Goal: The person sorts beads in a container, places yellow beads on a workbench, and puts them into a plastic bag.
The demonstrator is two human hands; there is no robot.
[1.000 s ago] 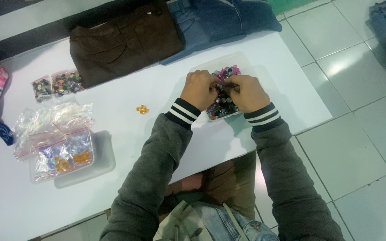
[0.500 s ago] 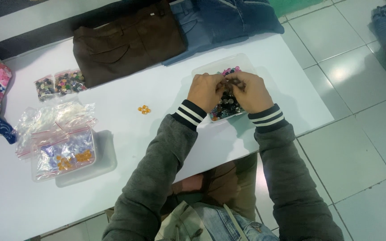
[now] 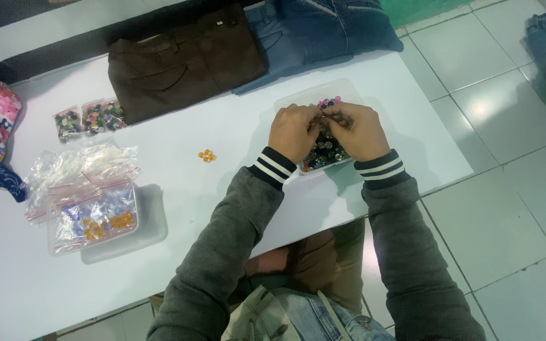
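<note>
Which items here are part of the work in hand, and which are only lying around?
In use: left hand, right hand, clear tray of mixed buttons.
Lying about: orange buttons, zip bags, small button packets, brown trousers, blue jeans.

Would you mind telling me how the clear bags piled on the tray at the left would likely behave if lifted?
The bags look thin and crumpled, so they would probably sag. The small beads inside would likely shift toward the bottom. Their glossy film may be slippery.
</note>
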